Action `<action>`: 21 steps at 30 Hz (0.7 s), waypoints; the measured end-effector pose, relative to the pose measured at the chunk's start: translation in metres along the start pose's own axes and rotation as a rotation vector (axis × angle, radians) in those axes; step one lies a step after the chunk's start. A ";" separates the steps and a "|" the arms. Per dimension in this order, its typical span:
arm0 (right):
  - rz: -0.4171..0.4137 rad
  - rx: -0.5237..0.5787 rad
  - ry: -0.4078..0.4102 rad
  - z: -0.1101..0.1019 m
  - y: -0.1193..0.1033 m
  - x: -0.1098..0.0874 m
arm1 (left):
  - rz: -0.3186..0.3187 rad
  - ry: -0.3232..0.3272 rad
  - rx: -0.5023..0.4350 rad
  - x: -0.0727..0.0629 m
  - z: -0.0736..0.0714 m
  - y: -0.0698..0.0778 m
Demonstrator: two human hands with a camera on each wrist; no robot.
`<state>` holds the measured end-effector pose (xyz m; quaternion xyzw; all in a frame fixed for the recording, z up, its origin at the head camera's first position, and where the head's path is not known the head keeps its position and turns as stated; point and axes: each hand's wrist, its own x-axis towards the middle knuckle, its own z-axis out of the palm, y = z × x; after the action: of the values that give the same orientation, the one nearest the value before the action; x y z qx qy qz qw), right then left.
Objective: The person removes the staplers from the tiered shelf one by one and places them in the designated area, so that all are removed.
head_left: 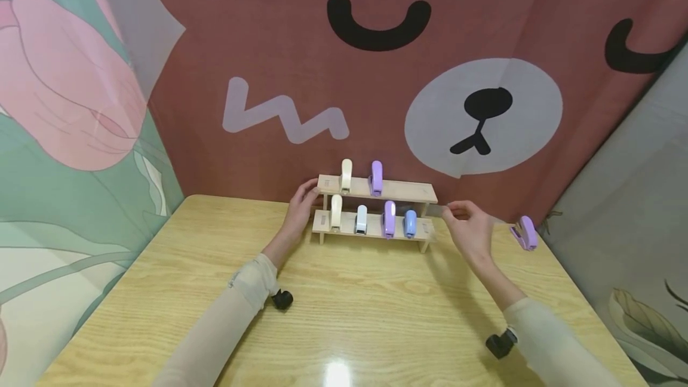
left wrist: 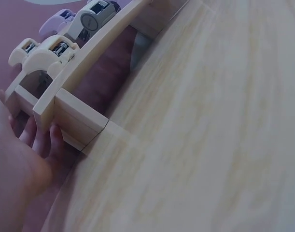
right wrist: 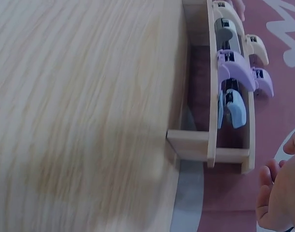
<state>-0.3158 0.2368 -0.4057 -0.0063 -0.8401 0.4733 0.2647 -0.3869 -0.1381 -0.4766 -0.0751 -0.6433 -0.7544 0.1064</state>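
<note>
A two-step wooden display rack (head_left: 387, 189) stands at the table's back, with staplers on both steps. The upper step holds a cream stapler (head_left: 346, 175) and a purple stapler (head_left: 376, 178). On the lower step are another cream stapler (head_left: 335, 212), a pale grey-blue stapler (head_left: 361, 220), a larger purple stapler (head_left: 389, 218) and a small blue stapler (head_left: 410, 223). My left hand (head_left: 301, 211) rests against the rack's left end, its fingertips near the lower board in the left wrist view. Just off the right end is my right hand (head_left: 470, 232), its fingers loosely bent, with nothing visible in them.
Another purple stapler (head_left: 527, 233) sits apart from the rack, near the table's back right corner. The wood-grain table (head_left: 344, 303) stretches in front. Behind it hangs a printed bear curtain (head_left: 269, 166), and more printed cloth lines both sides.
</note>
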 end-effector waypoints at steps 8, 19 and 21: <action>-0.020 0.042 -0.050 0.013 -0.017 0.000 | 0.005 -0.009 -0.037 0.000 -0.002 -0.005; -0.008 0.075 -0.143 0.039 -0.038 0.003 | 0.001 -0.009 -0.041 0.001 -0.003 -0.006; -0.015 0.083 -0.165 0.045 -0.042 0.003 | -0.004 -0.008 -0.037 0.001 -0.003 -0.006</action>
<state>-0.3288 0.1790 -0.3893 0.0503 -0.8387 0.5047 0.1981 -0.3892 -0.1406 -0.4827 -0.0788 -0.6298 -0.7662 0.1008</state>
